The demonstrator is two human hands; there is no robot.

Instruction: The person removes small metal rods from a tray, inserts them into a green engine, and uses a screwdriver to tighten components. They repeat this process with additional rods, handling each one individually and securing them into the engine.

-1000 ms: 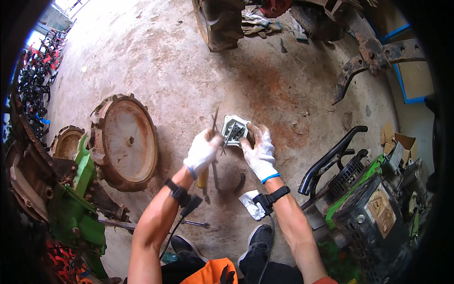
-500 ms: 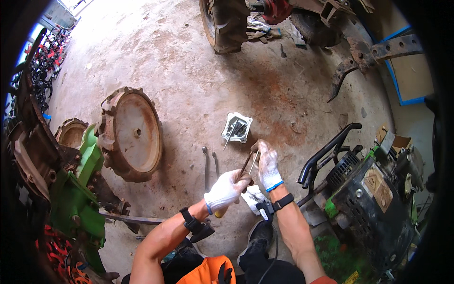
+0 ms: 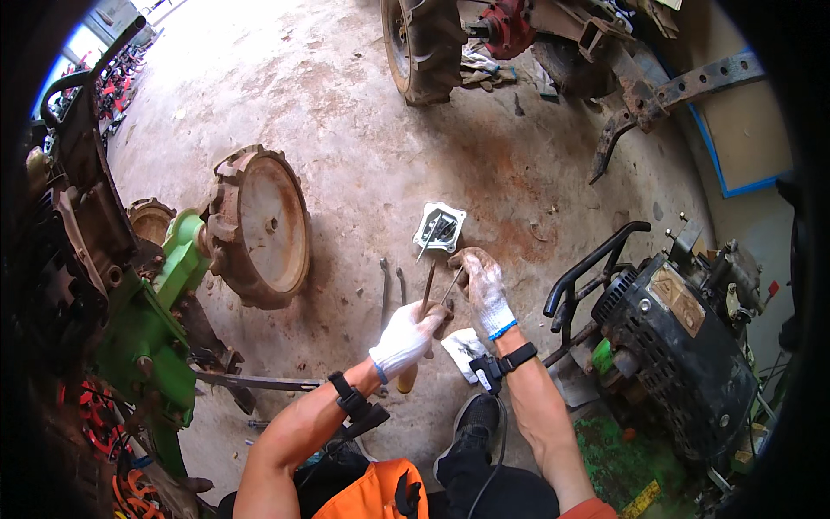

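My left hand [image 3: 405,341], in a white knit glove, is closed round a slender dark metal rod [image 3: 429,284] that points away from me. A yellow handle [image 3: 407,379] shows just below that glove, roughly in line with the rod; whether they join is hidden. My right hand [image 3: 482,284], its glove stained at the fingertips, pinches the upper end of a thin lighter metal rod [image 3: 451,286]. This rod's lower end comes close to my left fingers. Just beyond my hands sits a squarish silver metal housing [image 3: 426,237] with small dark parts and a thin rod inside.
Two wrenches, a longer one [image 3: 385,290] and a shorter one [image 3: 401,287], lie left of my hands. A white cloth [image 3: 467,353] lies near my right wrist. A lugged wheel [image 3: 264,227] and green machine [image 3: 143,346] stand left, a black-covered engine [image 3: 687,346] right, a tractor tyre [image 3: 424,52] beyond.
The dark rod in my left hand has swung left and points more straight ahead. Its tip is now farther from my right fingers. The whole view has shifted slightly.
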